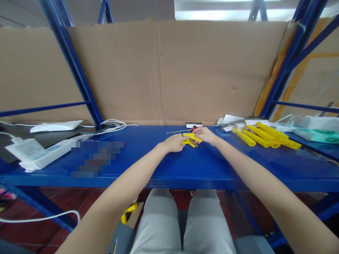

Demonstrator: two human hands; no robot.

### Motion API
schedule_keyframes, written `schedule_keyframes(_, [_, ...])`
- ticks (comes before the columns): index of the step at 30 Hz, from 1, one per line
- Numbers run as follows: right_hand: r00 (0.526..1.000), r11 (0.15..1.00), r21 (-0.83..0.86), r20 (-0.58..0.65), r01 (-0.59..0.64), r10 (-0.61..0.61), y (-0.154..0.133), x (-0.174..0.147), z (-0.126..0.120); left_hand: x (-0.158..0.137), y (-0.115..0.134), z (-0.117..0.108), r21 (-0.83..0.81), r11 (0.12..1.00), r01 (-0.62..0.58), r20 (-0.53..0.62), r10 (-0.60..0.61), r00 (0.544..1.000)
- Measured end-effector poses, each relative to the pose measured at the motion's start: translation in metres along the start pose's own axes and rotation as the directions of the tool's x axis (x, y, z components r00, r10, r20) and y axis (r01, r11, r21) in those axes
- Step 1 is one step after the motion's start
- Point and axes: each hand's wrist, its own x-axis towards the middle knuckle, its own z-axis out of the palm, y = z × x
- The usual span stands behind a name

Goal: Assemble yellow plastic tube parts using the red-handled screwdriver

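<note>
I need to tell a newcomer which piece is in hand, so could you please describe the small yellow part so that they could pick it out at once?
On the blue shelf, at the middle in front of the cardboard wall, the left hand and right hand meet on the yellow part. Unlike the long yellow tubes piled to the right, it is short, flat and angular, with a screwdriver lying just behind it.

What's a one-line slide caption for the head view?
Both hands, left hand and right hand, hold a small yellow part on a blue shelf, yellow tubes to the right.
</note>
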Motion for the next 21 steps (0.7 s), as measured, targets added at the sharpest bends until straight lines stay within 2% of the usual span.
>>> schedule_keyframes(6, [1.000,0.999,0.043,-0.004,0.001,-0.001,-0.001,-0.003,0.001,0.001,0.004,0.003,0.075,0.997,0.025,0.057,-0.029,0.998])
schedule_keyframes(9, [1.000,0.999,0.032,-0.004,-0.014,0.015,-0.003,-0.003,0.001,0.001,0.005,0.002,0.069,0.998,-0.007,0.075,0.001,0.997])
schedule_keyframes(11, [1.000,1.000,0.001,-0.013,-0.028,0.028,-0.004,-0.003,0.000,0.001,0.005,0.002,0.057,0.998,-0.020,0.077,0.016,0.997])
schedule_keyframes(16, [0.993,0.989,-0.133,-0.111,-0.058,0.043,-0.006,-0.002,-0.008,0.002,0.005,0.001,0.063,0.997,0.036,0.119,-0.044,0.992])
schedule_keyframes(21, [0.986,0.984,-0.157,-0.160,-0.082,0.056,-0.005,0.000,-0.020,0.000,0.006,0.000,0.058,0.996,0.061,0.132,-0.068,0.989])
